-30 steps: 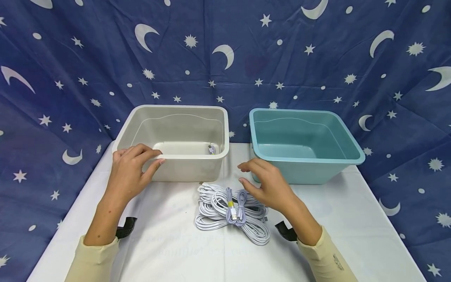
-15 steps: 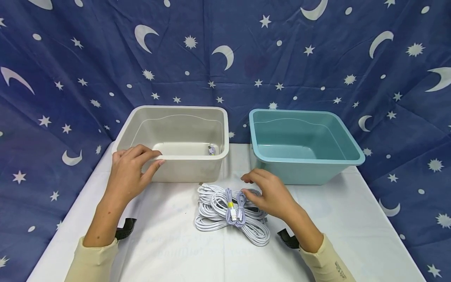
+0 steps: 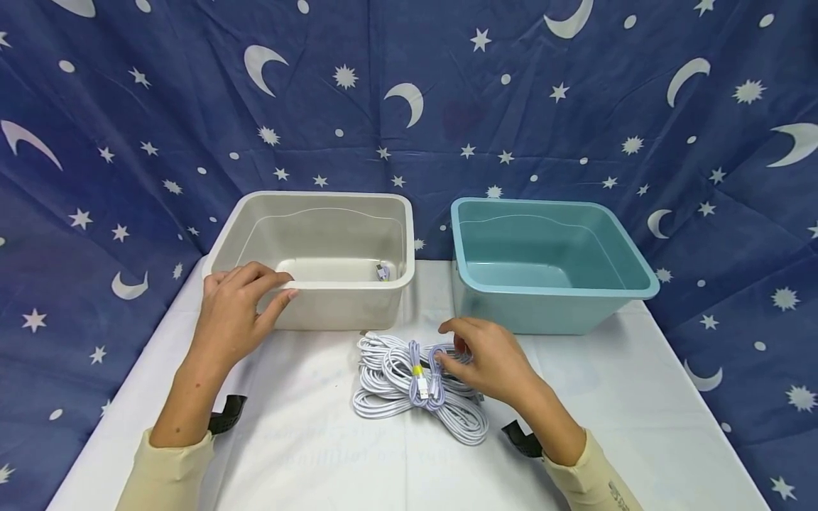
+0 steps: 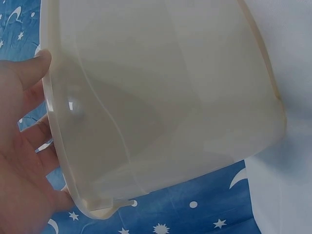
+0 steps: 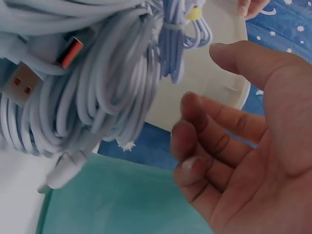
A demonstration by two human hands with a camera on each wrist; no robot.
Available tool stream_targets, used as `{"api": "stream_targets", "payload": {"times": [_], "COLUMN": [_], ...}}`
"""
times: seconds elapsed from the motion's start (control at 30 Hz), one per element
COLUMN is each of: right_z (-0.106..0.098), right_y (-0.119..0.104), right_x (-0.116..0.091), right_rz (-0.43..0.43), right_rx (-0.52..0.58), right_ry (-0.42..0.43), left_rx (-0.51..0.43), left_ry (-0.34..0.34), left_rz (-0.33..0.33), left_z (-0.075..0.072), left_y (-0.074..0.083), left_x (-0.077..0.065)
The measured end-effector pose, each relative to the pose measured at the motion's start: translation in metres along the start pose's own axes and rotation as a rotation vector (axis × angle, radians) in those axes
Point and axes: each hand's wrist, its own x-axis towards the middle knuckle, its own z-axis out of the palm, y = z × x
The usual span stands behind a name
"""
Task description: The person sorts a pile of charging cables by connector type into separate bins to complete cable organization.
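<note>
My left hand grips the near rim of the beige plastic bin, thumb outside and fingers over the edge. The left wrist view shows that thumb against the rim. At the table's middle lies a pile of coiled white USB cables. On top of it rests a small lavender charging cable, bundled, with a yellow band. My right hand hovers at the pile's right side, its thumb beside the lavender loop. In the right wrist view, its fingers are bent and apart from the thumb, holding nothing.
A teal bin stands to the right of the beige one, behind my right hand. Inside the beige bin, near its right end, lies a small lavender cable. A blue star-and-moon cloth hangs behind the white-covered table.
My right hand has come down and nearer, from in front of the teal bin to the lavender cable's loop. The left hand keeps its place on the beige rim.
</note>
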Motion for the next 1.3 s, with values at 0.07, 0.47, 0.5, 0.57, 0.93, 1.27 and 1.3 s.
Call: {"api": "stream_targets", "payload": {"times": [0.07, 0.47, 0.5, 0.57, 0.93, 1.27, 1.3], "right_z": [0.003, 0.021, 0.021, 0.021, 0.02, 0.014, 0.013], "right_y": [-0.001, -0.017, -0.018, -0.02, -0.028, -0.025, -0.025], "right_x": [0.0, -0.003, -0.004, -0.004, -0.004, -0.003, -0.003], "right_rz": [0.034, 0.13, 0.136, 0.142, 0.236, 0.257, 0.259], "right_rx": [0.004, -0.034, -0.035, -0.027, 0.049, 0.067, 0.072], "right_ry": [-0.022, -0.079, -0.074, -0.069, -0.081, -0.039, -0.033], "left_rx": [0.001, 0.007, 0.007, 0.008, 0.006, 0.008, 0.007], "left_ry": [-0.001, -0.013, -0.014, -0.016, -0.015, -0.015, -0.015], "left_rz": [0.001, -0.007, -0.008, -0.008, -0.007, -0.007, -0.008], "left_z": [0.0, 0.0, 0.0, 0.0, 0.001, 0.001, 0.0], "left_y": [0.0, -0.001, -0.001, -0.001, -0.001, -0.001, 0.0], "left_x": [0.0, -0.002, -0.001, -0.001, 0.0, 0.0, 0.0]}}
